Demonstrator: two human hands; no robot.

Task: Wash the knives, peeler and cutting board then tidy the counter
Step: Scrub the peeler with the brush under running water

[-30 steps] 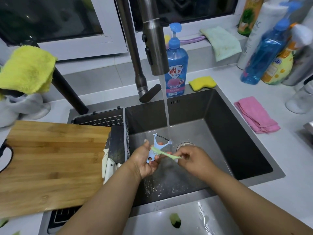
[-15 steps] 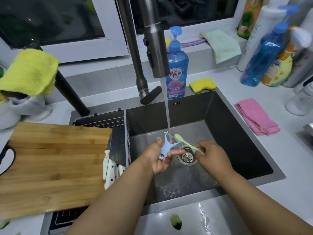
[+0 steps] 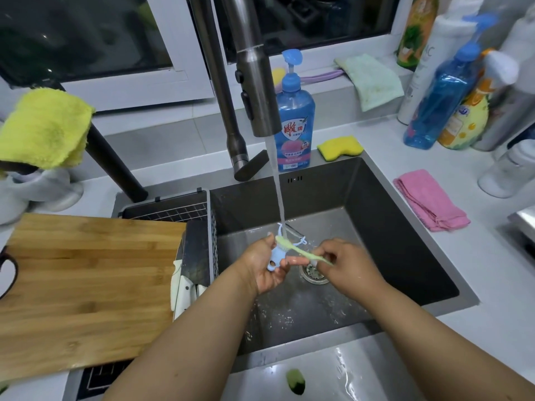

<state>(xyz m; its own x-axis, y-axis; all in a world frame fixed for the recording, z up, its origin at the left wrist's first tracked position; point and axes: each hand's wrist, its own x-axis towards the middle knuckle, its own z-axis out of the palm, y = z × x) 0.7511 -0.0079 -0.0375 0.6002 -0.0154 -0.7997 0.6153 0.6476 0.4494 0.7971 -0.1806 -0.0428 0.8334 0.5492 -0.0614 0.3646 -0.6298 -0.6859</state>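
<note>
Where water falls, 雕牌 bottle (image 3: 294,123).

Both forearms reach in from the near edge, hands close together. The left hand (image 3: 265,266) is palm-up with fingers curled in a grip. The right hand (image 3: 346,263) pinches with thumb and fingertips.

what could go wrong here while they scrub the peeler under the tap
The left hand holds the wet blue peeler while the right hand works a green brush over it; a slip might nick a finger. Water hitting the peeler may splash onto the counter.
</note>
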